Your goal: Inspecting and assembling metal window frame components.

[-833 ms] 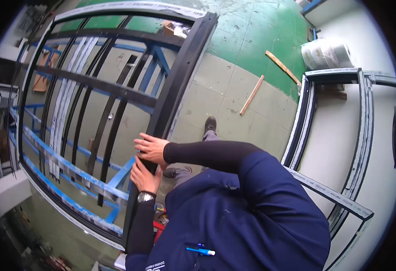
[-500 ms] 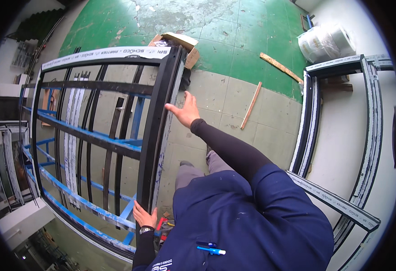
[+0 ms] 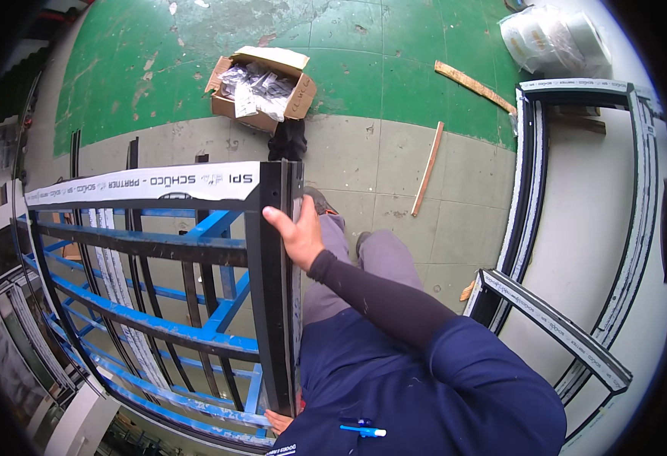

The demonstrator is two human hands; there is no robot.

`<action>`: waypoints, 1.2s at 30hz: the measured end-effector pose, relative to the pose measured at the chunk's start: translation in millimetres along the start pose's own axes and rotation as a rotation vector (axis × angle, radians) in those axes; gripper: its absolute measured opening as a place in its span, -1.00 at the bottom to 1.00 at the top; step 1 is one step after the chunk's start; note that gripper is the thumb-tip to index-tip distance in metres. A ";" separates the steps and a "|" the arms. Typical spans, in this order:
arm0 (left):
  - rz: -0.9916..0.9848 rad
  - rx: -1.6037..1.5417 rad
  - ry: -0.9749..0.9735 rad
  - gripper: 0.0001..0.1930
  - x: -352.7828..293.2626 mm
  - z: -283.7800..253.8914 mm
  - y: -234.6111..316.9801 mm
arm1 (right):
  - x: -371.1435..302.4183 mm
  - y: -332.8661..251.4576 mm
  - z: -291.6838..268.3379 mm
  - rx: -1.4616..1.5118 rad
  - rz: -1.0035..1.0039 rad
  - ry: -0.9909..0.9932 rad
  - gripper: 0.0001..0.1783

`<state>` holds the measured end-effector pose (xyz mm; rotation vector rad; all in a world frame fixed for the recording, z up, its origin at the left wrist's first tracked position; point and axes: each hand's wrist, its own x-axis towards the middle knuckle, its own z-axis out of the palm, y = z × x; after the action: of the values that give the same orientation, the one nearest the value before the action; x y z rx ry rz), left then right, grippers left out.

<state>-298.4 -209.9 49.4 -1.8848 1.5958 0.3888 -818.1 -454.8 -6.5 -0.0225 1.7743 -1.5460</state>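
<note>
Lying flat on a blue metal rack [image 3: 196, 323], the big dark window frame [image 3: 272, 304] fills the left side of the view. Its top bar is wrapped in white tape with print on it. Its right bar runs from the top corner down to the lower edge of the view.

The right hand [image 3: 297, 232] is wrapped around that right bar, close to the top corner. The thumb is on the near side and the fingers curl over the edge. The left hand [image 3: 278, 420] is low down at the foot of the same bar. Only a bit of it shows, so I cannot tell if it grips the bar or just touches it. The person's blue top hides the rest of it.

The floor [image 3: 364, 159] is grey near the person and green farther away. On the right, more dark frames [image 3: 531, 190] lean against a pale wall. They stand well apart from the big frame.

On the green part of the floor sits an open cardboard box [image 3: 261, 87] with small bags inside. What is in the bags is too small to make out. A long wooden strip [image 3: 427, 169] lies on the grey floor, and another wooden strip [image 3: 474, 86] lies on the green. A clear plastic bundle [image 3: 550, 38] sits in the far right corner.

Two blue pens [image 3: 360, 427] are clipped to the person's chest.
</note>
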 end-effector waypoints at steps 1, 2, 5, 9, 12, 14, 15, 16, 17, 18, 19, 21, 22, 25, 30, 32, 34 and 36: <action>-0.061 0.013 -0.041 0.24 1.9 -8.2 12.8 | 5.4 -3.2 3.5 0.015 -0.040 0.014 -0.19; -0.126 0.026 -0.081 0.24 2.7 -16.8 24.1 | 7.7 -7.1 3.2 -0.031 -0.009 0.004 -0.22; 0.087 -0.113 -0.086 0.26 27.9 -80.0 100.8 | 21.0 2.5 1.9 -0.048 0.023 -0.018 -0.26; 0.508 -0.414 -0.037 0.35 84.9 -212.8 302.4 | 35.1 -2.0 -1.8 0.005 0.093 -0.068 -0.22; 0.522 -0.383 -0.007 0.36 115.0 -228.9 407.3 | 43.1 1.4 0.3 0.022 0.170 -0.126 -0.17; 0.434 -0.351 0.119 0.31 130.6 -214.9 430.9 | 51.5 7.8 -1.2 0.040 0.224 -0.154 -0.14; 0.424 -0.340 0.131 0.30 133.6 -204.7 427.8 | 55.1 12.7 -1.8 0.075 0.187 -0.161 -0.13; 0.422 -0.326 0.135 0.28 135.0 -197.7 423.7 | 56.7 17.7 -2.5 0.111 0.153 -0.157 -0.12; 0.404 -0.303 0.131 0.28 136.6 -195.6 424.7 | 57.9 23.6 -8.2 0.148 0.221 -0.240 0.03; 0.411 -0.302 0.133 0.28 137.8 -194.3 425.5 | 62.7 33.0 -12.0 0.160 0.246 -0.247 0.03; 0.417 -0.302 0.137 0.29 138.6 -192.6 426.0 | 73.3 39.6 -14.5 0.509 0.323 -0.318 0.03; 0.402 -0.271 0.139 0.30 140.4 -186.8 423.6 | 86.0 64.8 -19.5 0.815 0.538 -0.457 0.19; 0.407 -0.263 0.140 0.32 140.8 -185.2 420.8 | 90.2 73.4 -19.3 0.826 0.564 -0.455 0.19; 0.380 -0.275 0.107 0.35 143.3 -181.9 418.4 | 105.0 96.1 -13.9 1.123 0.768 -0.656 0.17; 0.385 -0.318 0.078 0.34 146.8 -177.6 412.9 | 94.1 115.6 -11.6 1.235 0.846 -0.682 0.13; 0.410 -0.304 0.091 0.34 148.4 -174.0 406.4 | 103.3 100.8 -7.7 1.190 0.893 -0.677 0.09; 0.465 -0.285 0.139 0.35 150.2 -171.3 405.6 | 114.6 89.9 -1.6 1.152 0.921 -0.625 0.06; 0.459 -0.294 0.121 0.35 150.4 -168.7 401.4 | 117.7 91.4 5.3 1.288 0.799 -0.644 0.05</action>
<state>-679.0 -459.6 -21.4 -1.7582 2.1554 0.7517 -856.8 -491.4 -145.8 0.6458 0.0408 -1.5085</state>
